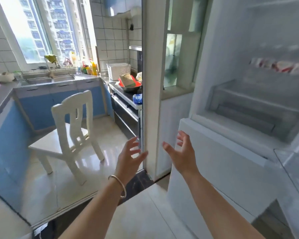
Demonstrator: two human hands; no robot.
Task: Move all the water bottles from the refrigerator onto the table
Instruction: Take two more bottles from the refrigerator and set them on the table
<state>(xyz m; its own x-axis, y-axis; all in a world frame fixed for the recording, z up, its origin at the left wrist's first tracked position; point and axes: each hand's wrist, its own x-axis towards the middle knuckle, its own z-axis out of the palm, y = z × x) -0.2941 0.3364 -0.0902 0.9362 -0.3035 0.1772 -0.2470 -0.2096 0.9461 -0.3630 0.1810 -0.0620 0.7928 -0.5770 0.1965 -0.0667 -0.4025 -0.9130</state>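
At lower centre, left hand (129, 153) and right hand (181, 152) hang spread, holding nothing; the open refrigerator (248, 94) lies upper right, nearer the right hand; bottles indistinct.

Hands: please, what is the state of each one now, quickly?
Left hand: open, fingers spread, holding nothing.
Right hand: open, fingers spread, holding nothing.

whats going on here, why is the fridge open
A person stands at the open refrigerator, both arms stretched forward. The left hand and right hand are spread open and hold nothing. A blurred row of red-labelled items sits on an upper shelf; whether they are bottles is unclear. A white chair stands in the kitchen to the left.
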